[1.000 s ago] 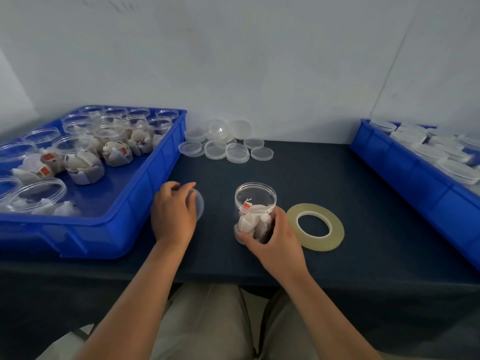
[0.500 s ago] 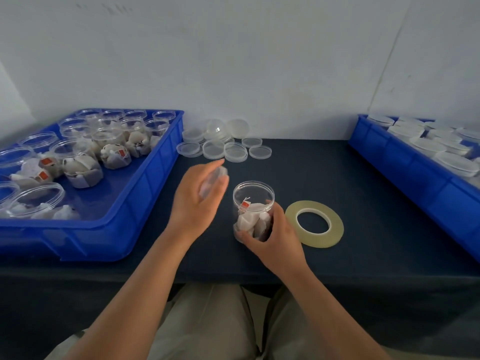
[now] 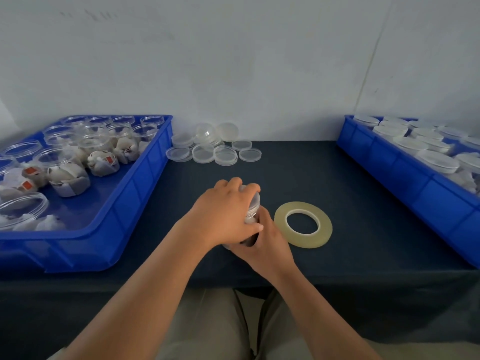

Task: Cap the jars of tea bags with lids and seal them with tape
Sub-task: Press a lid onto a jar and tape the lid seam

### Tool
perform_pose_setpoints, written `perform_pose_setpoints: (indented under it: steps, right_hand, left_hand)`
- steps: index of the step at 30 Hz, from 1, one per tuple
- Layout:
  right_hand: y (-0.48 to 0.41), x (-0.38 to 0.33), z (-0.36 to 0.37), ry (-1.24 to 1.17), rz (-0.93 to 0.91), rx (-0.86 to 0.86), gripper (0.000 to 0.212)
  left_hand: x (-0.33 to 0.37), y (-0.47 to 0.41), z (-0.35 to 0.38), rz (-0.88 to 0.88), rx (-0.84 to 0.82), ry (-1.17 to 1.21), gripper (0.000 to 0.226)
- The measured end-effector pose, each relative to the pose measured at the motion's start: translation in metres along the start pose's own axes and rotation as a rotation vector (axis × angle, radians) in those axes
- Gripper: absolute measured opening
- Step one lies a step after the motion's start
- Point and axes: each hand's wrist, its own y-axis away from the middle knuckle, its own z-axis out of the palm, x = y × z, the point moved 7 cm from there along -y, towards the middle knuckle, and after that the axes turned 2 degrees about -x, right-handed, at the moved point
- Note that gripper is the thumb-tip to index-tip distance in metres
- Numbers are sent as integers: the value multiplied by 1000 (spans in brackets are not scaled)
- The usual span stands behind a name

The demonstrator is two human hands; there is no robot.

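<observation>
A clear jar of tea bags stands on the dark table near the front edge, mostly hidden by my hands. My left hand covers its top, fingers curled round a clear lid that sits on the jar's mouth. My right hand grips the jar's lower body from the near side. A roll of clear tape lies flat just right of the jar, touched by neither hand.
A blue tray on the left holds several open jars of tea bags. Several loose clear lids lie at the back by the wall. A second blue tray on the right holds several capped jars.
My left hand lifted the lid from the table beside the left tray, carried it right and brought it down onto the jar's mouth. My right hand kept its hold on the jar.
</observation>
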Motion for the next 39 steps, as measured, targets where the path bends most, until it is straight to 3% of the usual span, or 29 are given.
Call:
perform_pose_setpoints:
  steps: [6, 10, 17, 20, 23, 25, 30, 34, 36, 39]
  right_hand:
    - [-2, 5, 2, -23, 34, -12, 60]
    - [-2, 6, 3, -28, 33, -4, 61]
    - [-4, -7, 2, 48, -55, 13, 62]
    - [-3, -4, 1, 8, -32, 0, 58]
    - [-2, -5, -2, -53, -18, 5, 70]
    - [0, -6, -4, -64, -1, -3, 63]
    - [1, -7, -5, -92, 28, -59, 58]
    - [0, -7, -4, -122, 50, -77, 64]
    - [0, -9, -4, -130, 46, -70, 69]
    - [1, -6, -2, -139, 47, -79, 74]
  left_hand:
    - [2, 9, 5, -4, -112, 172, 92]
    - [6, 5, 7, 12, -128, 89, 84]
    - [14, -6, 8, -23, 45, 20, 62]
    - [8, -5, 8, 13, 168, 159, 53]
    - [-3, 1, 3, 64, 281, 343, 35]
    - [-6, 2, 3, 138, 300, 389, 27]
    - [-22, -5, 5, 261, 133, 569, 58]
    - [-58, 1, 3, 153, 116, 615, 101]
    - [-73, 10, 7, 103, 117, 705, 108]
    - [-70, 24, 17, 62, 34, 796, 101]
